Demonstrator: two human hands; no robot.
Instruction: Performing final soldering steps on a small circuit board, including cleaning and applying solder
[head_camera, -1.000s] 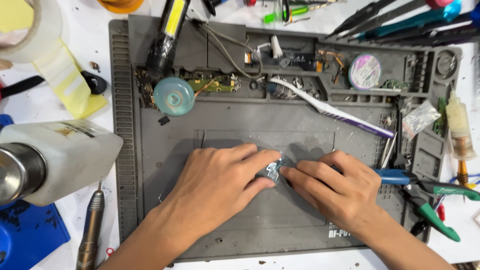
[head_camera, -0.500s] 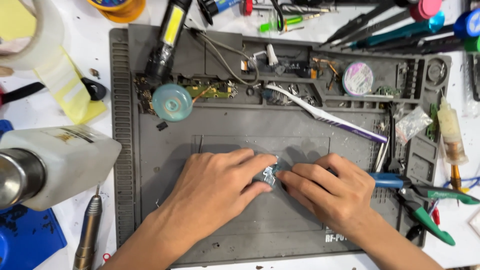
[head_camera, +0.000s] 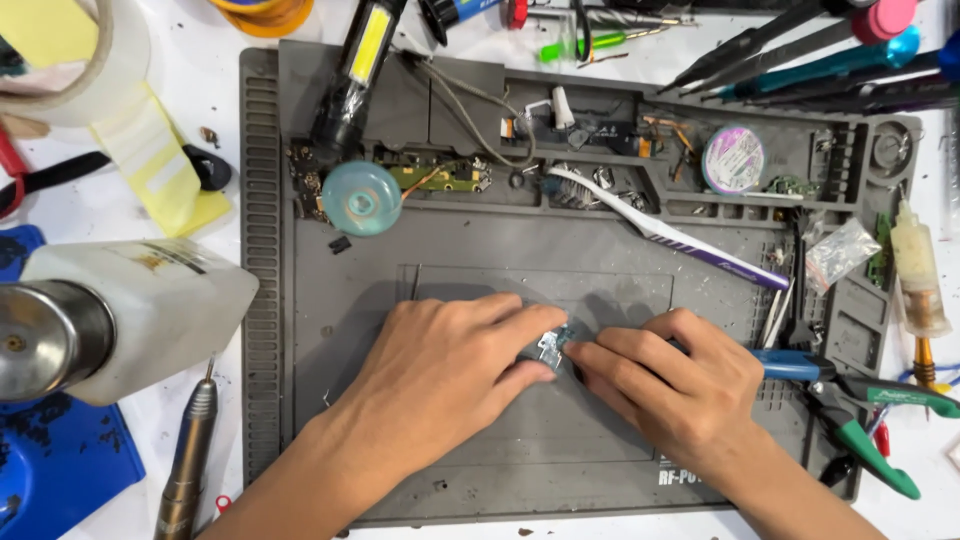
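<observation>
A small circuit board (head_camera: 551, 345) is pinched between both hands' fingertips, left hand (head_camera: 440, 370) and right hand (head_camera: 680, 385), and should be kept flat on the grey mat (head_camera: 480, 250).

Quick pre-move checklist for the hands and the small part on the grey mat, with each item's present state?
1. Small metal part pinched between both hands: ok.
2. Left hand flat on the grey mat, steadying: ok.
3. Right hand fingertips on the part: ok.
4. Part fully visible: not ok, fingers cover most of it.
5. Blue-handled tool under the right hand, held or not: cannot tell.
6. Toothbrush apart from the hands: ok.
</observation>
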